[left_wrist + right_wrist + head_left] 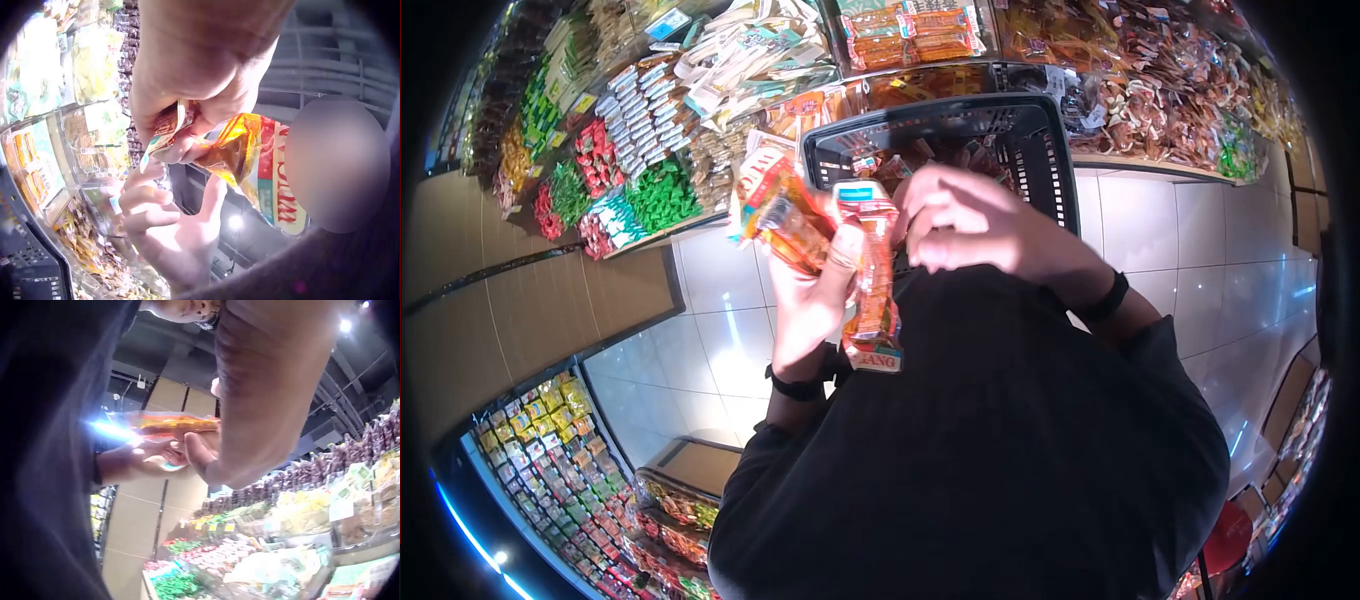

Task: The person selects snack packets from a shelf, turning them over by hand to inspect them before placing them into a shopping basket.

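Observation:
My left hand (805, 315) grips two clear snack packets of reddish-brown food, held up in front of the dark shirt. One packet (877, 290) hangs upright under the thumb, with "ANG" lettering at its lower end. The other packet (785, 225) tilts off to the left behind it. In the left wrist view, fingers pinch a packet with red "WUGAN" lettering (265, 162) beside a second packet's end (167, 130). Just right of the packets is my right hand (965, 225), its fingers loosely bent, thumb apart, nothing held. A black shopping basket (1055, 150) stands behind both hands.
Dark-wrapped packets (920, 160) lie in the basket. Beyond it runs a display counter with heaps of wrapped snacks (650, 110) at left and more (1155, 120) at right. Pale floor tiles (725, 350) surround the person. Another shelf of packets (550, 450) stands at lower left.

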`<control>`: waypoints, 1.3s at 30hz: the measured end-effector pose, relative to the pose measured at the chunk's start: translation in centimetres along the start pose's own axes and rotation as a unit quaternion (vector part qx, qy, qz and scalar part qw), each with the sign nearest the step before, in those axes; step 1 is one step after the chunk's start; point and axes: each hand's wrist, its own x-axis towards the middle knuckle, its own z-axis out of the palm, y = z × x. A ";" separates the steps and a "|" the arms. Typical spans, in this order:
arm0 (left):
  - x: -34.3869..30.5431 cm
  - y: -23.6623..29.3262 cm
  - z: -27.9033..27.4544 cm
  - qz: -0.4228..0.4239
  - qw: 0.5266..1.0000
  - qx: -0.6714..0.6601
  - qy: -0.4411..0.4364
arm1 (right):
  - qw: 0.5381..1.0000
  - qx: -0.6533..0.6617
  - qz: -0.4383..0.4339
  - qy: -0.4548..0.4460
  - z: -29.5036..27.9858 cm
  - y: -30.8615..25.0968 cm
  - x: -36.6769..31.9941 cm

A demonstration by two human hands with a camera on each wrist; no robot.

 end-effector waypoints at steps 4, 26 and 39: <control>-0.1 -0.6 1.0 0.027 0.998 0.053 -0.032 | 0.996 0.046 -0.030 0.067 2.6 1.5 0.6; -0.5 1.5 0.6 0.014 0.998 0.052 0.017 | 0.995 0.027 -0.069 0.065 1.9 1.3 0.5; -0.3 2.2 1.7 0.050 0.989 0.136 0.007 | 0.989 -0.030 -0.083 0.120 2.2 1.2 -0.3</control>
